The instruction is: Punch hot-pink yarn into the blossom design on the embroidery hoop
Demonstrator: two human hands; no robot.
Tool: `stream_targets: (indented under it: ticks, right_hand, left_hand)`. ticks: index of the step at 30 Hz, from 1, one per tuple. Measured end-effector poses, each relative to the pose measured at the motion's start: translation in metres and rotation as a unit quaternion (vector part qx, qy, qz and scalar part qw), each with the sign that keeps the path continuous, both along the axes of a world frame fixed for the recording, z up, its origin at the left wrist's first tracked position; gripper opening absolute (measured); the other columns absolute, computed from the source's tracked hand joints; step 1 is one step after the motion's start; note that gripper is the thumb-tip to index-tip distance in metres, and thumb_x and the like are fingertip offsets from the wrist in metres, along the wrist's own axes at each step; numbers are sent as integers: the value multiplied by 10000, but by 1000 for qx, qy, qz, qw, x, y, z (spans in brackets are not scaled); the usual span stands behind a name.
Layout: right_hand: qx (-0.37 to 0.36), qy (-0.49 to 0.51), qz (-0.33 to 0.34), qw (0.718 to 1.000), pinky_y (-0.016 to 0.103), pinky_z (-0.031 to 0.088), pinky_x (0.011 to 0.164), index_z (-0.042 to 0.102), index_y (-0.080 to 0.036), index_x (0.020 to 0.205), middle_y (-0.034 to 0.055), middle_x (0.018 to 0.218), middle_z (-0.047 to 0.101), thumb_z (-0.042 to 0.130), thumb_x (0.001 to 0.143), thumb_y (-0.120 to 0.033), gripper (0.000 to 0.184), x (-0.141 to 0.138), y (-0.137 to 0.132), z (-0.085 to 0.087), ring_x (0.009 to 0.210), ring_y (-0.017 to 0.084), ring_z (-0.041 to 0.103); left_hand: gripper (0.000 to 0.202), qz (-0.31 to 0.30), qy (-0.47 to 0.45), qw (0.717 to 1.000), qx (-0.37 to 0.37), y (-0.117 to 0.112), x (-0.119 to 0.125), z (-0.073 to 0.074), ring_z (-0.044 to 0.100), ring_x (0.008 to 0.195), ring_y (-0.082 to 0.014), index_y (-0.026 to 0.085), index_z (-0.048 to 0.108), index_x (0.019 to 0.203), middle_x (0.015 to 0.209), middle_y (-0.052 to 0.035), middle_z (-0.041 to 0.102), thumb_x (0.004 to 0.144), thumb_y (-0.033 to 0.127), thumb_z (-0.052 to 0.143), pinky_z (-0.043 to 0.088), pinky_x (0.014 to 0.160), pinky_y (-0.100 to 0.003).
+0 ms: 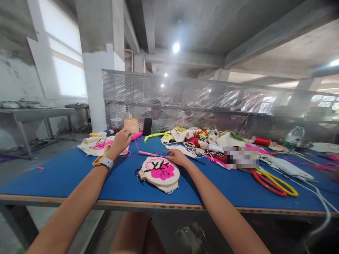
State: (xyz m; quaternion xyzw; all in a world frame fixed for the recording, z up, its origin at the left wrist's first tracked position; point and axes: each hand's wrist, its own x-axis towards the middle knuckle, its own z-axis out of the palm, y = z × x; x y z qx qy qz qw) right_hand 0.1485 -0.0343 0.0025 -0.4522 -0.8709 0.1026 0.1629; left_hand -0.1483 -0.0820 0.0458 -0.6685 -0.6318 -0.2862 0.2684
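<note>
My left hand, with a yellow-and-white watch on its wrist, is closed at the near end of a bright pink yarn bundle. From this bundle a strand runs down to a pink pen-like punch needle lying behind the hoop. The embroidery hoop rests on the table, its cream cloth worked with a pink-and-dark-brown tree. At its upper right edge my right hand has curled fingers, close to a thin pink loop; what they pinch is too small to tell.
Cream cloth with loose pink yarn lies left on the blue table. Rightward are piled yarns and fabrics, red-and-yellow-handled scissors, a white power strip with cables and a bottle. A perforated metal screen stands behind.
</note>
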Motion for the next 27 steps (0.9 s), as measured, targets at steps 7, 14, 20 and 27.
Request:
stream_targets:
  ticks: [7, 14, 20, 27]
  right_hand:
    - [-3, 60, 46, 997, 387, 523, 788, 590, -152, 1084, 64, 1088, 610, 559, 918, -301, 226, -25, 2, -5, 918, 192, 613]
    - [-54, 87, 79, 992, 374, 531, 762, 595, -145, 1074, 54, 1070, 613, 563, 915, -309, 231, -43, 12, -9, 898, 197, 618]
    - [-104, 117, 57, 986, 365, 536, 749, 588, -148, 1082, 57, 1066, 612, 557, 919, -304, 228, -40, 19, -14, 882, 187, 620]
    - [-137, 195, 19, 971, 389, 528, 773, 577, -142, 1109, 60, 1089, 603, 557, 918, -324, 265, -13, 27, -8, 914, 206, 615]
  left_hand:
    - [213, -20, -18, 996, 82, -3, 11, 5, 615, 945, -208, 139, 595, 1055, 1072, -69, 622, 895, 275, 565, 522, 808, -413]
    - [213, -27, -44, 987, 150, -2, 25, 10, 614, 941, -207, 138, 592, 1057, 1070, -69, 620, 895, 272, 564, 523, 800, -408]
    - [217, -24, -60, 983, 171, 0, 28, 8, 614, 932, -206, 139, 591, 1055, 1064, -68, 619, 894, 282, 564, 521, 798, -408]
    - [216, 20, -86, 985, 150, 1, 7, 2, 610, 947, -210, 140, 592, 1057, 1078, -70, 616, 895, 280, 563, 517, 810, -414]
